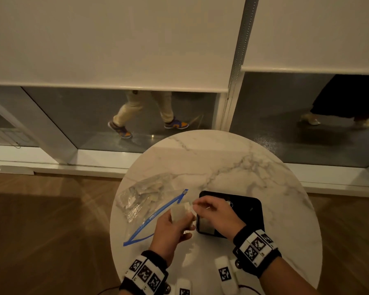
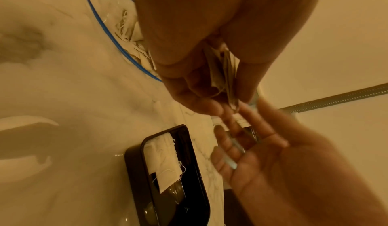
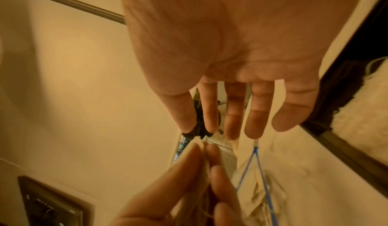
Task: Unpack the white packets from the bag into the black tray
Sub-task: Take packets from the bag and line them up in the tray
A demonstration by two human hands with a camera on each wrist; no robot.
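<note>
Above the black tray (image 1: 255,206), the left hand (image 1: 171,231) pinches frayed, thready white packets (image 1: 180,212); the right hand (image 1: 216,216) reaches, fingers straight.

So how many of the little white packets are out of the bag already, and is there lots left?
At least one white packet already lies in the black tray. The left hand grips a small bunch of packets above the table, and the right hand reaches its straight fingers toward them. More packets still show inside the clear bag with the blue zip, so a good part is left.
</note>
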